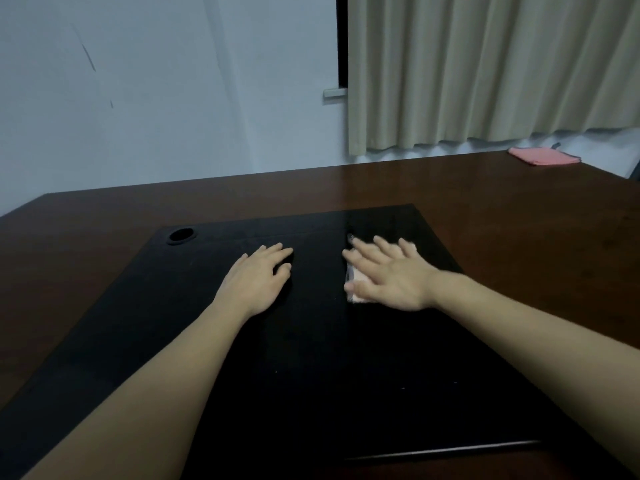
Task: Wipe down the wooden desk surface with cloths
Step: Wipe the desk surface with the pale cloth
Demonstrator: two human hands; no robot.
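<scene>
Right hand [388, 278] flat, fingers spread, pressing small pale soft cloth [356, 289] onto black mat [311, 358] on brown wooden tabletop [519, 220]. Left hand [258, 278] relaxed, possibly empty. Cloth light, limp: press, don't pinch.

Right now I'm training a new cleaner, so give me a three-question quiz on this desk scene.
1. True or false: the right hand presses flat on a cloth.
2. Where is the pink cloth? A) under the left hand B) far right corner of the desk C) on the curtain
3. Fill in: both hands lie on the black ____.

Key: 1 true; 2 B; 3 mat.
</scene>
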